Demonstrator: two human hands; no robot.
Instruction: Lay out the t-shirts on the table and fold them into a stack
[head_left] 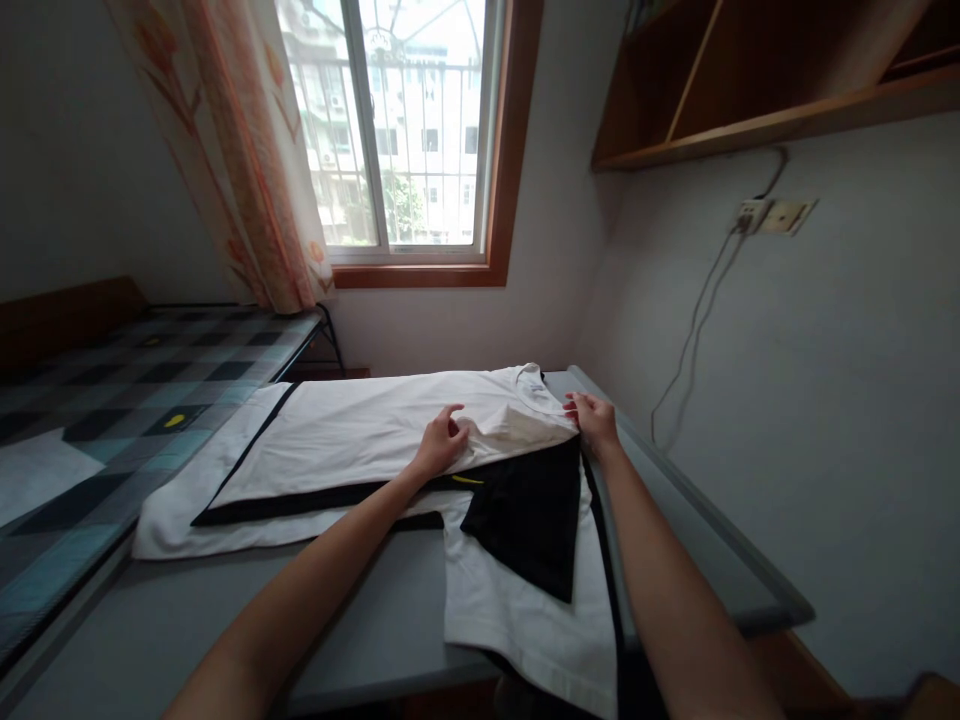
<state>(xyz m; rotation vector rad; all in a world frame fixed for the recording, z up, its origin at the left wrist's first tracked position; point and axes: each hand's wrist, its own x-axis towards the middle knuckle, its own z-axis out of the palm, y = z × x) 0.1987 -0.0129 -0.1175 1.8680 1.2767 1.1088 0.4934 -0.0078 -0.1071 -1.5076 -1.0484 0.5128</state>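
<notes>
A white T-shirt point(360, 420) lies on top of a layered stack of shirts, its round collar at the far right end. My left hand point(444, 440) is closed, pinching the near side of this shirt below the sleeve, where the cloth bunches up. At the shoulder beside the collar, my right hand point(594, 418) pinches the same shirt between thumb and fingers. Under it spreads a black T-shirt point(529, 515) with a small yellow mark, one sleeve showing toward me. Another white T-shirt point(517, 640) lies beneath, its sleeve hanging over the table's near edge, with more black cloth under that.
The shirts rest on a grey table point(360, 610) with a raised edge along the right wall. To the left stands a bed with a checked cover point(187, 370). A shelf point(750, 110) and a power cord point(694, 330) are on the right wall; a curtain point(232, 150) hangs by the window.
</notes>
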